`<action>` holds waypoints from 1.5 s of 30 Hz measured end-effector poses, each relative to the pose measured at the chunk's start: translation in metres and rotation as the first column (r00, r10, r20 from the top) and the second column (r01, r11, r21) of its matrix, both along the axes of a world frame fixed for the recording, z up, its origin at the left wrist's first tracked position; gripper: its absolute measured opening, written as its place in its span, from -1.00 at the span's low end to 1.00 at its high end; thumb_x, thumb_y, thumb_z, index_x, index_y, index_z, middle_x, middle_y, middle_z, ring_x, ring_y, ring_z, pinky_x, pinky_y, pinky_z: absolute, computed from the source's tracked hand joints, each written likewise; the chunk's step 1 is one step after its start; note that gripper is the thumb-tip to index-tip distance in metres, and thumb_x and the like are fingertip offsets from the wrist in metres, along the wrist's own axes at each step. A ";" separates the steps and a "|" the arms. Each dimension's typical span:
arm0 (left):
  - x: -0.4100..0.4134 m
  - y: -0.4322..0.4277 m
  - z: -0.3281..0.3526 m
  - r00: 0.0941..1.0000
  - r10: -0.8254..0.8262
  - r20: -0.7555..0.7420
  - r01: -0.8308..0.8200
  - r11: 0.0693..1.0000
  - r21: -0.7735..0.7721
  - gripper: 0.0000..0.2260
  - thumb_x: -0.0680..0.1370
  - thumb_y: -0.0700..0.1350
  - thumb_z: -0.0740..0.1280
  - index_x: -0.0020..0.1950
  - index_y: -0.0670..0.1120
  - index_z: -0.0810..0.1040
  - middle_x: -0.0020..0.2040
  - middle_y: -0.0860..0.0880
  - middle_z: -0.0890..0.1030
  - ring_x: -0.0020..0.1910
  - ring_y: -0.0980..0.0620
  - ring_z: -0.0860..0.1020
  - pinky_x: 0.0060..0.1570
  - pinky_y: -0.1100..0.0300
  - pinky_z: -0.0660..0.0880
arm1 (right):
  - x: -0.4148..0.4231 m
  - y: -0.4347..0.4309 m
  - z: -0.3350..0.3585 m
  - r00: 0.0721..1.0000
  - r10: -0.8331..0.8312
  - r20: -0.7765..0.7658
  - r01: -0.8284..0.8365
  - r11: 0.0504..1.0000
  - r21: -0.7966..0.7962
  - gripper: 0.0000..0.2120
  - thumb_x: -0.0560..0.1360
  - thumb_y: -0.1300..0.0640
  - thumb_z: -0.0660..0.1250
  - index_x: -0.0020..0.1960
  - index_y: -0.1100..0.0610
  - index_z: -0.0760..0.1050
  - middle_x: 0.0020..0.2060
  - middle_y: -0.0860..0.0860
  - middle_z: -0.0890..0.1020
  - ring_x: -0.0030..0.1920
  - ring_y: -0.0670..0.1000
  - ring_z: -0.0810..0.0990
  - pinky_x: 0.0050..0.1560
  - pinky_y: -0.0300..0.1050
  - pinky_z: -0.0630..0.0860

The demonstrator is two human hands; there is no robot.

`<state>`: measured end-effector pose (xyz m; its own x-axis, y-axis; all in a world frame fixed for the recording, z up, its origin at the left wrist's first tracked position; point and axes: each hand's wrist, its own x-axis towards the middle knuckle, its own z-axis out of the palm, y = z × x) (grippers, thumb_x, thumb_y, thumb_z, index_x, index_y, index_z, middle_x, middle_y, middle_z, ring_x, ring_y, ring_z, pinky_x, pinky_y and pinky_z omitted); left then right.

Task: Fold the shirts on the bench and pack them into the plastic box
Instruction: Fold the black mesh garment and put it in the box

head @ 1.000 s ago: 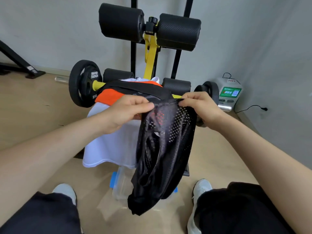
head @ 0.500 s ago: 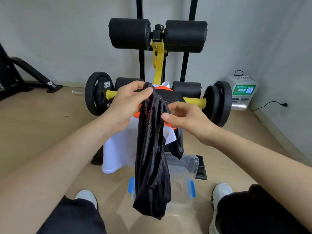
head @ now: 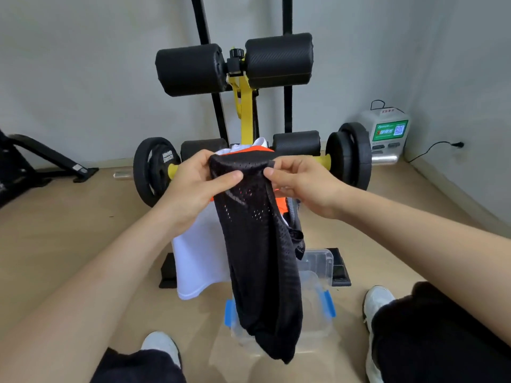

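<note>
Item: black mesh shirt [head: 260, 244], held up in front of the bench [head: 244, 111]. I pinch its top edge with my left hand [head: 193, 189] and my right hand [head: 301, 183], thumbs and fingers curled on the fabric, and the rest hangs bunched. Item: white shirt [head: 199, 261], draped over the bench's near end. Item: orange shirt [head: 282, 206], on the bench over the white one, mostly hidden. Item: plastic box [head: 320, 254], clear with blue clips, on the floor at the bench's foot, under the hanging black mesh shirt.
</note>
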<state>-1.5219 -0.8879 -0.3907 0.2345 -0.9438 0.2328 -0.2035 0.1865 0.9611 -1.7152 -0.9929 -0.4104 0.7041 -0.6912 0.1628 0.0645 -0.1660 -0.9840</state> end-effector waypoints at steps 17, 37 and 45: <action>0.033 0.018 0.007 0.943 0.332 0.007 -0.327 0.933 -0.147 -0.70 0.44 -0.25 0.54 -0.03 -0.06 0.45 -0.10 -0.02 0.62 -0.14 0.09 0.63 -0.20 0.21 0.59 | 0.008 0.004 -0.072 0.790 0.077 -0.608 -0.317 0.900 -0.298 -0.70 0.42 0.27 0.52 -0.34 -0.05 0.54 -0.38 -0.01 0.58 -0.39 -0.08 0.47 -0.26 -0.26 0.44; 0.086 0.032 -0.020 0.870 0.240 0.431 -0.334 0.929 0.157 -0.85 0.52 -0.25 0.46 -0.01 -0.02 0.70 -0.12 0.10 0.74 -0.11 0.27 0.65 -0.07 0.35 0.52 | -0.049 -0.048 -0.022 0.884 -0.080 -0.461 0.048 0.996 -0.081 -0.82 0.58 0.16 0.36 -0.08 0.28 0.58 -0.23 0.05 0.59 -0.19 -0.02 0.60 -0.14 -0.10 0.65; 0.082 0.022 -0.027 0.839 0.120 0.531 -0.308 0.909 0.281 -0.98 0.63 -0.10 0.33 0.02 0.00 0.55 -0.21 -0.06 0.66 -0.25 0.02 0.60 -0.21 0.14 0.44 | -0.068 -0.058 -0.006 0.776 -0.346 -0.527 -0.034 0.812 -0.583 -0.87 0.40 0.13 0.55 -0.22 0.05 0.61 -0.31 -0.02 0.60 -0.28 -0.05 0.51 -0.14 -0.19 0.38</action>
<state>-1.4397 -0.8659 -0.4173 0.3831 -0.9226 0.0452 -0.6597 -0.2391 0.7125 -1.7829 -1.0511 -0.4161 0.6723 -0.7284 0.1322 -0.5640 -0.6197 -0.5457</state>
